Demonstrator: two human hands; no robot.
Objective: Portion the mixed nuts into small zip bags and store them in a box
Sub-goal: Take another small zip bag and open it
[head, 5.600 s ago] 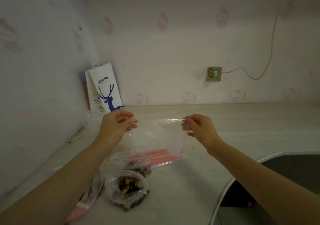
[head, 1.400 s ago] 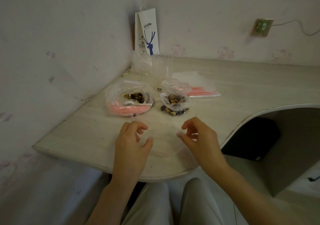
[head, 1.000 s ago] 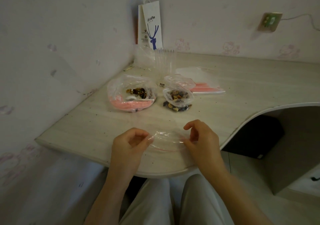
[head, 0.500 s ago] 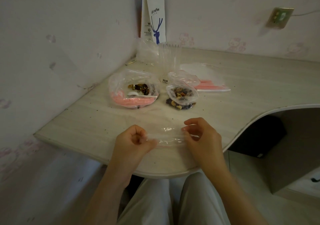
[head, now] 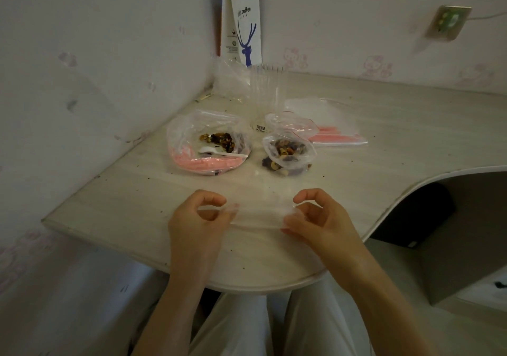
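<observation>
An empty clear zip bag (head: 260, 214) is stretched between my two hands just above the near edge of the desk (head: 123, 207). My left hand (head: 199, 221) pinches its left end and my right hand (head: 319, 219) pinches its right end. Further back, a large open bag (head: 208, 147) with a pink zip strip holds mixed nuts and a white spoon. To its right lies a small filled zip bag (head: 288, 153) of nuts, with another small bag (head: 290, 123) behind it.
A clear plastic box (head: 267, 94) stands at the back, beside crumpled plastic in the corner. A stack of empty zip bags (head: 329, 127) lies right of it. A white paper coffee bag (head: 244, 23) leans on the wall. The desk curves away on the right.
5.6 s ago my hands held a bag up near the wall. Since then they came to the near desk edge, picked up a flat empty bag and now pull its ends apart.
</observation>
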